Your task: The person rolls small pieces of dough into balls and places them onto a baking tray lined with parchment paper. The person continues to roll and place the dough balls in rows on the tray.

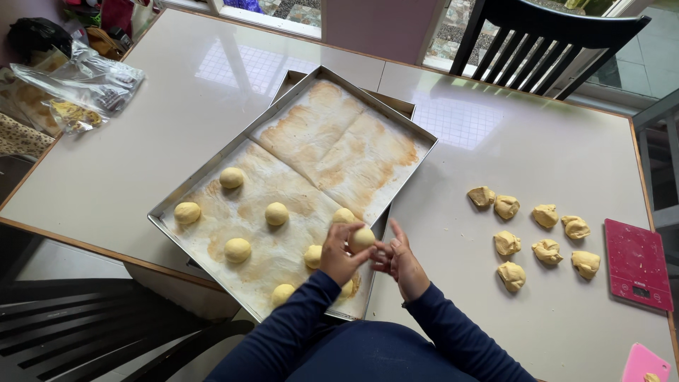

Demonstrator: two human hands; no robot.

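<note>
My left hand (339, 253) holds a smooth round dough ball (362, 239) in its fingertips, just above the near right corner of a metal baking tray (212, 170). My right hand (399, 258) is right beside it with fingers spread, touching the ball's right side and holding nothing of its own. The tray is lined with browned baking paper (332, 141). Several shaped dough balls (237, 250) rest on its near half.
Several rough dough pieces (547, 250) lie on the white table (530, 141) to the right. A red kitchen scale (636, 264) and a pink scraper (645, 363) sit at the right edge. Plastic bags (78, 92) lie far left. Black chairs (544, 42) stand around.
</note>
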